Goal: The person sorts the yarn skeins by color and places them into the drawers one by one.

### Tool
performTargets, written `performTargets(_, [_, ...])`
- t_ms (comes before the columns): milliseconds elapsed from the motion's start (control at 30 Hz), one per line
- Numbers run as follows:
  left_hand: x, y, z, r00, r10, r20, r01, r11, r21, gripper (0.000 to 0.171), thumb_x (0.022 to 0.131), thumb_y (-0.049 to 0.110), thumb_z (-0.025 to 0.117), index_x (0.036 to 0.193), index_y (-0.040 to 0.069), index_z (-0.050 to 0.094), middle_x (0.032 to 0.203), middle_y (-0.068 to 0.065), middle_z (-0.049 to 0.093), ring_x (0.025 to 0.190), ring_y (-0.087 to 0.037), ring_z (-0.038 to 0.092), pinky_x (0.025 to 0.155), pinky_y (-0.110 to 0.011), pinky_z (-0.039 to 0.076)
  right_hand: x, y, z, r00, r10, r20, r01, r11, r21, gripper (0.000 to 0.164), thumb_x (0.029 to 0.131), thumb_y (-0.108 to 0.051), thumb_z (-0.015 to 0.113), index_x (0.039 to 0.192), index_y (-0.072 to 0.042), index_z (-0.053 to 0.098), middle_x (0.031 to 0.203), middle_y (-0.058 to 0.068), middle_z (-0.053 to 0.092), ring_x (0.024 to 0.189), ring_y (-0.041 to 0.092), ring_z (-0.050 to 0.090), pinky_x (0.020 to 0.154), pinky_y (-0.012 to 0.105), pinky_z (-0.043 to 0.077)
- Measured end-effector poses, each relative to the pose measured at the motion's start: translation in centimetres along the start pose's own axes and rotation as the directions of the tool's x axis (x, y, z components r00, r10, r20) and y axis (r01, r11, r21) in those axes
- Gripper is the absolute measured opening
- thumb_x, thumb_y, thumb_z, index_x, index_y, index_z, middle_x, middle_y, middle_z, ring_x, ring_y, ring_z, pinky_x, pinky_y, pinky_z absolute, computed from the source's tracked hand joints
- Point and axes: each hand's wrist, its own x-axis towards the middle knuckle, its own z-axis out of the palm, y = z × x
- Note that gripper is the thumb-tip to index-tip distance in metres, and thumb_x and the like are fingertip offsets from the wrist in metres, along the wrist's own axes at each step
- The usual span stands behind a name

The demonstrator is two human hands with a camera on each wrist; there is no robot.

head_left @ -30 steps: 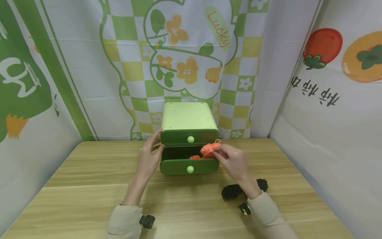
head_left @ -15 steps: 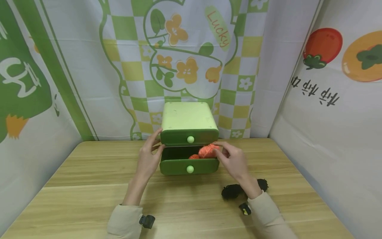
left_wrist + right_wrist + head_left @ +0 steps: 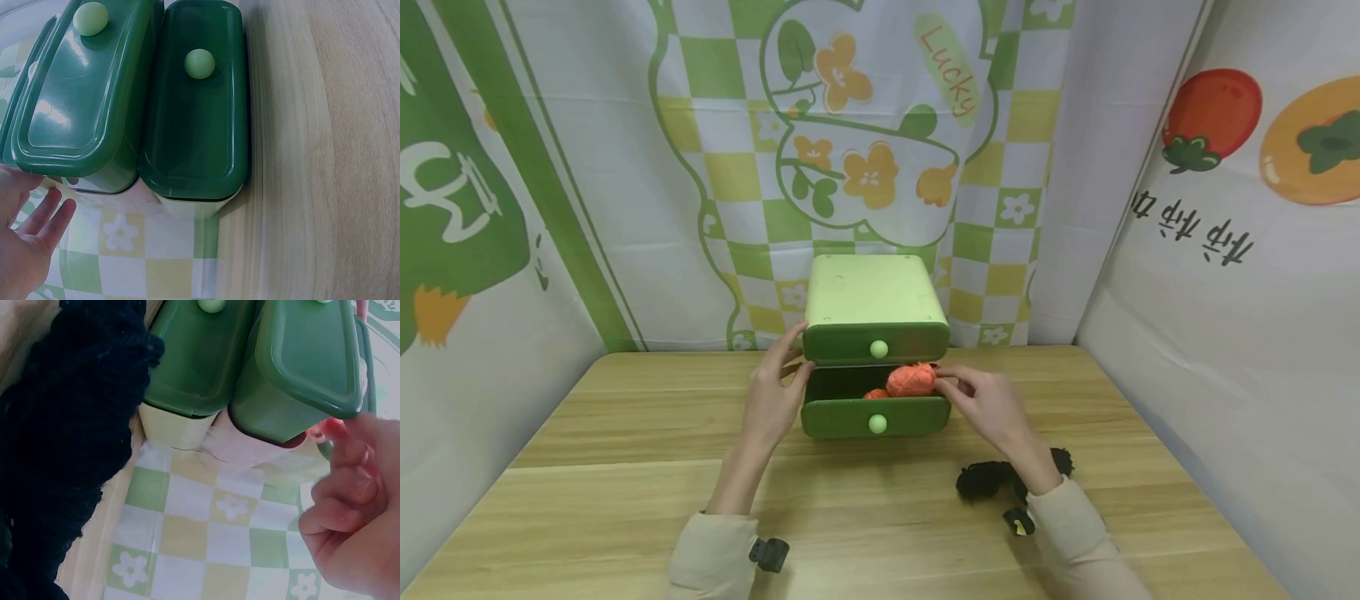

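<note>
Coral yarn (image 3: 912, 380), end between right fingers (image 3: 955, 372), in lower drawer (image 3: 835, 419)

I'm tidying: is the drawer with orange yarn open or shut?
Open: the drawer juts out from the chest, yarn showing inside.

Glossy green plastic drawer fronts (image 3: 200, 125), fibrous coral yarn (image 3: 912, 380), black yarn (image 3: 69, 425) — matt, fuzzy, smooth wood-grain tabletop (image 3: 865, 517), creased cloth backdrop (image 3: 722, 225)

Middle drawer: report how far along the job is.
Done: the middle drawer is pulled open, with orange yarn inside. In hand: the right hand is at the coral yarn; the left hand is at the cabinet's left side. Left, probably: settling the coral yarn and shutting the drawer; black yarn lies on the table.
</note>
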Motion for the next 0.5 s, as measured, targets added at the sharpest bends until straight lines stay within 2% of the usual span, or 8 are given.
performTargets(100, [0.07,0.05,-0.03,1.000,0.006,0.001,-0.006,1.000,-0.007,0.064,0.090,-0.007,0.066,0.147,0.018,0.048,0.148,-0.010,0.051,0.117,-0.037,0.062,0.095,-0.047,0.060,-0.13,0.04,-0.06,0.998,0.019,0.052,-0.019,1.000,0.001,0.031,0.101,-0.040,0.057,0.116,-0.020,0.075,0.068,-0.005,0.066,0.052,0.003,0.044,0.052,0.022,0.039])
performTargets(200, [0.03,0.06,-0.02,1.000,0.005,0.004,-0.005,1.000,-0.008,0.064,0.090,-0.008,0.066,0.147,0.018,0.049,0.148,-0.010,0.051,0.117,-0.037,0.063,0.095,-0.047,0.060,-0.20,0.14,-0.08,0.999,0.031,0.032,-0.033,0.999,0.042,0.035,0.103,-0.041,0.052,0.119,-0.019,0.074,0.086,-0.003,0.074,0.059,0.004,0.051,0.059,0.024,0.047])
performTargets(300, [0.00,0.05,-0.01,1.000,0.001,0.005,-0.001,1.000,0.000,0.063,0.091,-0.007,0.066,0.147,0.018,0.049,0.148,-0.009,0.051,0.118,-0.036,0.063,0.095,-0.046,0.060,-0.15,0.14,-0.13,1.000,-0.004,-0.010,0.005,0.995,0.095,0.033,0.103,-0.038,0.053,0.120,-0.018,0.073,0.078,-0.001,0.071,0.056,0.005,0.049,0.054,0.024,0.046])
performTargets(367, [0.00,0.03,-0.01,1.000,0.001,0.004,-0.001,1.000,0.008,0.063,0.091,-0.006,0.066,0.147,0.018,0.049,0.148,-0.009,0.051,0.118,-0.035,0.063,0.095,-0.046,0.060,-0.12,0.05,-0.18,0.999,-0.048,-0.017,0.050,0.994,0.101,0.031,0.103,-0.036,0.054,0.121,-0.018,0.073,0.069,-0.003,0.065,0.052,0.005,0.045,0.050,0.023,0.043])
performTargets(400, [-0.01,0.01,0.00,1.000,0.002,0.003,-0.002,1.000,0.011,0.063,0.091,-0.006,0.066,0.147,0.018,0.049,0.148,-0.009,0.051,0.118,-0.035,0.063,0.095,-0.046,0.060,-0.13,0.02,-0.20,0.998,-0.069,-0.014,0.070,0.993,0.094,0.030,0.102,-0.035,0.055,0.119,-0.019,0.073,0.069,-0.004,0.065,0.053,0.003,0.046,0.051,0.022,0.044])
performTargets(467, [-0.01,-0.01,0.01,1.000,0.007,0.000,-0.007,1.000,0.016,0.063,0.091,-0.006,0.066,0.147,0.018,0.049,0.148,-0.010,0.051,0.117,-0.035,0.063,0.095,-0.046,0.060,-0.15,-0.04,-0.19,0.995,-0.095,0.011,0.094,0.993,0.074,0.026,0.102,-0.035,0.055,0.110,-0.021,0.076,0.067,-0.007,0.062,0.053,0.000,0.043,0.051,0.020,0.042])
performTargets(500, [-0.01,-0.02,0.02,1.000,0.009,0.000,-0.009,1.000,0.016,0.063,0.091,-0.006,0.066,0.147,0.017,0.049,0.148,-0.010,0.051,0.117,-0.035,0.063,0.095,-0.046,0.060,-0.17,-0.05,-0.18,0.995,-0.096,0.029,0.093,0.993,0.069,0.026,0.102,-0.035,0.055,0.100,-0.021,0.076,0.065,-0.007,0.059,0.053,0.000,0.042,0.052,0.020,0.040])
